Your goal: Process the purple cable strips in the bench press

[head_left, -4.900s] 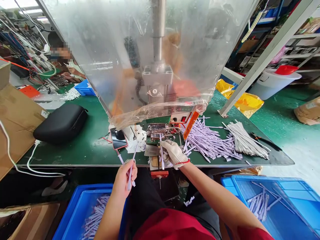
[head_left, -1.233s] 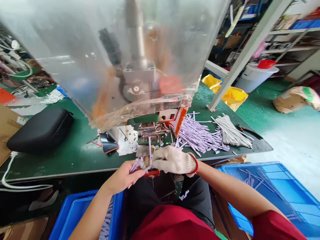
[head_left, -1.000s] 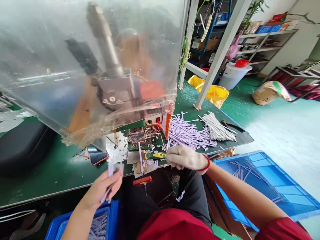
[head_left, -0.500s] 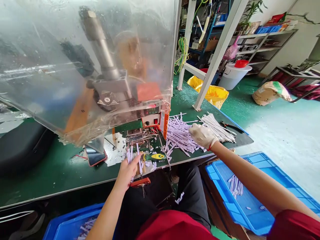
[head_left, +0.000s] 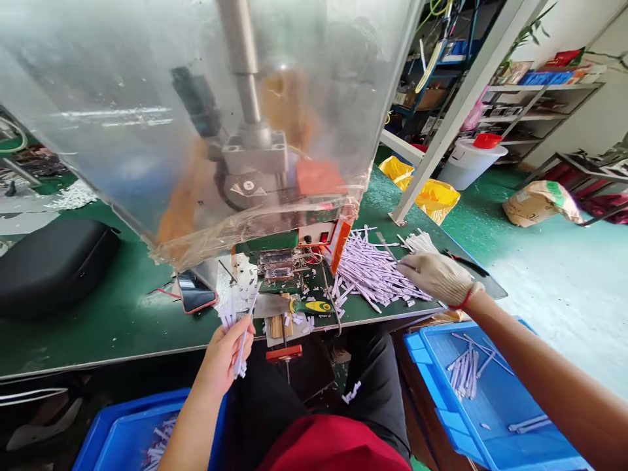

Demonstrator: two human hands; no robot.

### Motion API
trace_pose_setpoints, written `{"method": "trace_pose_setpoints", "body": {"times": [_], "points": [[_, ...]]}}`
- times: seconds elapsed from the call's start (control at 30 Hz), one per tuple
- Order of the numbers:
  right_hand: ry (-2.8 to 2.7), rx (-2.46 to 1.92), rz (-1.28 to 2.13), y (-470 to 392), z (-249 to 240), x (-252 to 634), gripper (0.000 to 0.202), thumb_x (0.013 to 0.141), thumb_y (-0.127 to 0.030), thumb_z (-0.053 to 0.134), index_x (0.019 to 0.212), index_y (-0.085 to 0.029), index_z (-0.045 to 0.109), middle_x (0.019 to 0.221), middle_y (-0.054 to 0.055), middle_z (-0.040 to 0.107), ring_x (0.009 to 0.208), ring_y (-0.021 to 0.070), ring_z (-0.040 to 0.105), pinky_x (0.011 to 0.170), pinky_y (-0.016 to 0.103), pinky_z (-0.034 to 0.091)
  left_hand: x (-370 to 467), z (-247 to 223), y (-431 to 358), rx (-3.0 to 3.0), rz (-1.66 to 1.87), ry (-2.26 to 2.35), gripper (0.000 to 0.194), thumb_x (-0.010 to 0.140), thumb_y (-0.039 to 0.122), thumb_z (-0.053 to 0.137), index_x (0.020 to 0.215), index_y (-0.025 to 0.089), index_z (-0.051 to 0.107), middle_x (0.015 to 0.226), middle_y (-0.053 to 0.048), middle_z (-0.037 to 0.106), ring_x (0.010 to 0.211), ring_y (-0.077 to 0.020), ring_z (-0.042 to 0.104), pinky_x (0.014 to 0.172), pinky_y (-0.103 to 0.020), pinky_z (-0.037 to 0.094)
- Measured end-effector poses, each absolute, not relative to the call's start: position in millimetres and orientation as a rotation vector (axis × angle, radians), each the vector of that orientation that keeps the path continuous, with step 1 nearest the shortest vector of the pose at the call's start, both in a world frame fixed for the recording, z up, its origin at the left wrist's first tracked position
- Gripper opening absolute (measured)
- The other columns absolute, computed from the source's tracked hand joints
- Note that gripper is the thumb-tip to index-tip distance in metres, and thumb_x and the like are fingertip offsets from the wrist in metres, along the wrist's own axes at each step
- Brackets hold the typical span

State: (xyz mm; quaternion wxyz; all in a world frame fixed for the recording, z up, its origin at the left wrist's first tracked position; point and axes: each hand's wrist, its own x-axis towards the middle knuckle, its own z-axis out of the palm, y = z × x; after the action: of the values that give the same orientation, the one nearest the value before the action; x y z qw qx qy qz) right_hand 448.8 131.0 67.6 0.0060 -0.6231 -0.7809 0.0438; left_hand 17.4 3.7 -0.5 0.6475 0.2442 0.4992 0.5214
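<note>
My bare left hand (head_left: 228, 353) is closed around a small bunch of thin pale-lilac strips (head_left: 241, 350), held in front of the bench edge. My right hand (head_left: 436, 278), in a whitish knitted glove, is over the right side of a heap of similar lilac strips (head_left: 367, 268). Its fingers are drawn together, and what they grip, if anything, is hidden. Just behind the glove lies a bundle of white strips (head_left: 420, 241), partly covered by it. A scraper with a green and yellow handle (head_left: 314, 307) rests on the bench between my hands.
A cloudy plastic guard (head_left: 147, 150) hangs before a press. Below it are a metal fixture (head_left: 277, 261) and a phone (head_left: 196, 293). Pliers (head_left: 466, 263) lie at the right. Blue trays (head_left: 436, 392) with strips flank my legs. A red-handled clamp (head_left: 284, 353) juts from the bench edge.
My left hand has moved left, away from the scraper, still holding its strips. My gloved hand has shifted right across the heap. The camera view has shifted too.
</note>
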Motion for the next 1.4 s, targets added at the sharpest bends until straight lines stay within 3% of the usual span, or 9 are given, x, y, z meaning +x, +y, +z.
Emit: {"method": "trace_pose_setpoints", "body": {"times": [0.07,0.17,0.3,0.4,0.67,0.93,1.17,1.3,1.4], "points": [[-2.349,-1.864,0.317,119,64,443,0.037,0.092,-0.042,0.044,0.103,-0.022,0.072,0.093,0.009,0.072,0.086,0.0245,0.067,0.08,0.035,0.048,9,-4,-8,0.49,1.229,1.144,0.038,0.072,0.045,0.08,0.063,0.014,0.06,0.042,0.013,0.026,0.034,-0.0005,0.019,0.034,-0.013,0.017],[-2.093,-1.826,0.643,94,61,412,0.037,0.088,-0.042,0.05,0.115,-0.023,0.066,0.082,0.006,0.072,0.07,0.0231,0.067,0.064,0.034,0.051,0,-8,-21,0.427,1.285,1.156,0.039,0.07,0.045,0.082,0.063,0.015,0.06,0.042,0.013,0.026,0.034,-0.0006,0.019,0.034,-0.013,0.017],[-1.823,-1.412,1.554,57,56,339,0.039,0.093,-0.054,0.045,0.098,-0.019,0.061,0.07,0.005,0.068,0.047,0.0159,0.059,0.041,0.026,0.044,-2,-11,-30,0.401,1.337,1.135,0.038,0.073,0.044,0.081,0.064,0.014,0.06,0.043,0.012,0.027,0.035,-0.0007,0.019,0.035,-0.014,0.017],[-1.626,-1.144,1.912,46,43,279,0.048,0.094,-0.061,0.042,0.084,-0.017,0.059,0.062,0.002,0.064,0.035,0.0099,0.049,0.033,0.021,0.035,1,-11,-32,0.404,1.346,1.102,0.036,0.076,0.043,0.079,0.065,0.014,0.061,0.044,0.012,0.027,0.035,-0.0008,0.019,0.035,-0.014,0.017],[-1.26,-1.161,1.886,73,-3,201,0.051,0.085,-0.062,0.055,0.072,-0.014,0.067,0.047,0.001,0.059,0.034,0.0087,0.047,0.033,0.018,0.036,0,-13,-36,0.427,1.337,1.127,0.037,0.076,0.045,0.078,0.066,0.014,0.061,0.043,0.013,0.025,0.035,-0.0012,0.019,0.036,-0.014,0.018],[-1.022,-1.224,2.026,80,-4,186,0.041,0.08,-0.054,0.058,0.069,-0.015,0.065,0.047,0.001,0.061,0.031,0.0093,0.048,0.031,0.019,0.037,-2,-19,-34,0.437,1.328,1.191,0.038,0.076,0.047,0.077,0.067,0.014,0.06,0.042,0.012,0.025,0.035,-0.0016,0.02,0.036,-0.014,0.019],[-0.955,-1.208,2.04,86,-2,186,0.038,0.081,-0.048,0.058,0.065,-0.014,0.065,0.047,0.002,0.06,0.03,0.0097,0.048,0.029,0.02,0.038,-6,-21,-36,0.452,1.309,1.26,0.039,0.075,0.048,0.077,0.064,0.014,0.06,0.043,0.01,0.035,0.035,-0.0012,0.025,0.037,-0.015,0.016],[-0.973,-1.223,2.048,86,-1,185,0.039,0.082,-0.047,0.057,0.066,-0.013,0.065,0.047,0.002,0.06,0.03,0.0099,0.048,0.029,0.02,0.038,-5,-17,-37,0.518,1.272,1.331,0.04,0.074,0.049,0.077,0.063,0.015,0.06,0.047,0.004,0.049,0.039,-0.0053,0.039,0.037,-0.017,0.024],[-1.03,-1.211,2.028,87,-2,186,0.04,0.083,-0.05,0.055,0.068,-0.014,0.064,0.048,0.002,0.059,0.031,0.0102,0.048,0.031,0.021,0.038,-3,-12,-35,0.629,1.2,1.331,0.038,0.075,0.051,0.075,0.067,0.015,0.063,0.047,0.003,0.051,0.037,-0.0071,0.042,0.036,-0.018,0.025]]}}
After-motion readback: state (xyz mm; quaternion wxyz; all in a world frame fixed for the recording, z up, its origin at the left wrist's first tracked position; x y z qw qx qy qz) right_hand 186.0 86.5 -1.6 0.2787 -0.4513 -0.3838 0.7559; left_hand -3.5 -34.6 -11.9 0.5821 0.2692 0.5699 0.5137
